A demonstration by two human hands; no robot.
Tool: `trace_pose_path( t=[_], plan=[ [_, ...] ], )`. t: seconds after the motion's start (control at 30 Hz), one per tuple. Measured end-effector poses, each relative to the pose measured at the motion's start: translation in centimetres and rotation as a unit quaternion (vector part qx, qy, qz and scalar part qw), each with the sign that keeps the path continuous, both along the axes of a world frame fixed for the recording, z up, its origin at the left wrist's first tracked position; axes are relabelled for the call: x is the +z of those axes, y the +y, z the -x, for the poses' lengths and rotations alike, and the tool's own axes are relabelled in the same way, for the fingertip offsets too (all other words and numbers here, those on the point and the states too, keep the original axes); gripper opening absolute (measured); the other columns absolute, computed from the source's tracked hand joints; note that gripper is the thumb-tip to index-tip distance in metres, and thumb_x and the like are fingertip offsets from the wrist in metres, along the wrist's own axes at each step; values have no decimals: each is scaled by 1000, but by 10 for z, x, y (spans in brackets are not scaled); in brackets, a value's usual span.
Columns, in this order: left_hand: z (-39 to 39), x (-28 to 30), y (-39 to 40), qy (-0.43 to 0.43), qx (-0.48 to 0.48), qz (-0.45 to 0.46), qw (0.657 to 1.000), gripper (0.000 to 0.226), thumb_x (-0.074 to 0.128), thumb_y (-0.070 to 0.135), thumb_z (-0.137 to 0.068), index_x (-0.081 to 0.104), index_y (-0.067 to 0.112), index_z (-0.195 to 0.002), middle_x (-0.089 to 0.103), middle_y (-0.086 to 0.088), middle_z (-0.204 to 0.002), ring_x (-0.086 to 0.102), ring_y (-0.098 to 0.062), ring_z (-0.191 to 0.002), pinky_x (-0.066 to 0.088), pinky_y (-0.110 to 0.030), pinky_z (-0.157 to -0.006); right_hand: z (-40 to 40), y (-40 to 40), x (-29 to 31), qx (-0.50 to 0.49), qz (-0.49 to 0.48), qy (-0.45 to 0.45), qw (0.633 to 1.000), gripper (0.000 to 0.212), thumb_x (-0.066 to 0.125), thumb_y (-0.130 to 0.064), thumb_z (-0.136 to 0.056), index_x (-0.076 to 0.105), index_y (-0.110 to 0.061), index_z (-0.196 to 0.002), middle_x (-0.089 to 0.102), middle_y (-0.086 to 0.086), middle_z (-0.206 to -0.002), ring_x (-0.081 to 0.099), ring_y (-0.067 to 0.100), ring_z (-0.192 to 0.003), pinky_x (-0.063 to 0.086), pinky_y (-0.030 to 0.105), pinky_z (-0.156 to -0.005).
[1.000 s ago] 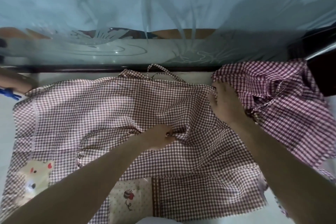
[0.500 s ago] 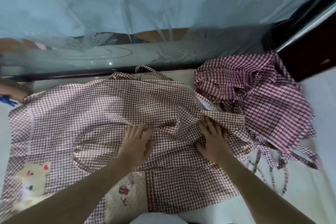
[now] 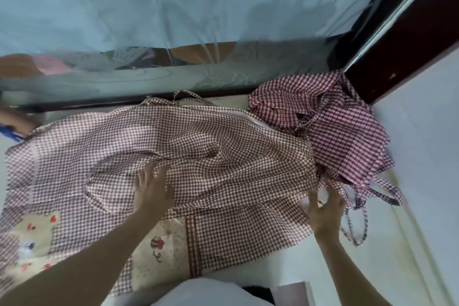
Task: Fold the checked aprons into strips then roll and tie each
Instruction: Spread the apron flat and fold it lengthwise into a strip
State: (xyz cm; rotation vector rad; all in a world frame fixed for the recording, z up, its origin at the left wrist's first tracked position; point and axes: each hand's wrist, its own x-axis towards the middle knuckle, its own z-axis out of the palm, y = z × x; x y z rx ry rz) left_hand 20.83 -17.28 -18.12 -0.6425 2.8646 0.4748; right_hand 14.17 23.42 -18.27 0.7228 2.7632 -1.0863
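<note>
So the checked apron [image 3: 198, 156] is spread out pretty much flat across the white bench [image 3: 422, 181], rumpled in the middle, with its beige bear patch [image 3: 32, 238] at the near left and a neck loop [image 3: 188, 95] poking out at the far edge. The left hand [image 3: 152, 191] lies flat on the middle of it with fingers spread, and the right hand [image 3: 325, 208] is at the apron's right edge, fingers straight and touching the cloth (blurry there, so can't tell if it's pinching anything). Just beside that edge, far right, sits a crumpled pile of darker checked aprons [image 3: 327, 126] with ties [image 3: 360, 221] trailing toward the near side.
</note>
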Motion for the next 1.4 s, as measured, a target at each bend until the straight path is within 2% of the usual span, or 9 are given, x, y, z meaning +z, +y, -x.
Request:
trace_pose_path(
  t=[0.13,0.23,0.3,0.37,0.53,0.8,1.1,1.27,1.4],
  plan=[
    [-34,1,17,60,-43,-48,996,39,70,7,-77,63,9,-115,52,-8,-108,54,-26,-97,54,-46,-80,-50,13,-19,0,55,-40,998,52,36,-87,-81,45,-36,-73,48,-2,-68,45,18,-65,37,29,-64],
    [-69,0,27,73,-69,-81,992,33,69,1,-77,64,9,-109,56,-3,-100,58,-22,-86,54,-37,-71,-76,11,-24,-20,38,-93,995,37,55,-76,-82,50,-39,-87,49,5,-90,46,24,-90,36,39,-80],
    [-93,-3,32,91,-90,-106,986,35,71,-5,-73,65,10,-104,58,0,-95,58,-18,-81,53,-32,-70,-90,3,-16,-89,-22,-89,992,60,73,-51,-81,49,-14,-122,45,19,-124,44,40,-115,42,54,-98],
    [-113,-4,33,78,-85,-125,985,36,70,-6,-72,64,11,-102,58,3,-94,54,-13,-77,56,-34,-68,-96,-6,-3,-114,-24,-65,991,57,77,-32,-81,48,-1,-119,49,24,-119,47,42,-109,46,55,-93],
    [-153,-9,36,-110,-71,-76,988,57,62,25,-87,46,23,-141,40,-3,-146,39,-24,-131,46,-43,-101,-93,-16,4,-157,295,-288,898,37,74,-28,-83,45,-12,-64,50,1,-52,42,14,-43,33,21,-38],
    [-189,-13,54,-261,-128,3,957,106,60,45,-88,-22,26,-152,-31,-3,-158,-22,-27,-147,9,-51,-121,-100,-33,5,-211,347,-213,889,14,68,-11,-83,57,-8,-90,60,8,-80,52,19,-65,46,33,-61],
    [-190,-19,67,-268,-97,-25,958,126,56,71,-77,-38,18,-142,-49,-8,-147,-38,-29,-140,-8,-60,-116,-128,-41,18,-113,530,-322,776,33,69,-18,-88,56,-9,-116,67,10,-103,67,23,-86,45,55,-104],
    [-182,-16,84,-248,-74,-1,966,113,50,67,-85,-23,9,-150,-34,-19,-154,-29,-38,-143,-9,-55,-117,-145,-92,19,-47,520,-371,768,40,63,-25,-95,54,-10,-131,66,14,-127,62,30,-117,52,45,-92],
    [-183,-13,99,-100,-57,2,993,96,61,50,-86,6,13,-156,0,-14,-163,-3,-31,-151,1,-48,-121,-149,-124,28,-54,564,-340,751,32,48,-23,-102,59,2,-121,71,20,-110,66,36,-112,47,49,-103]
  ],
)
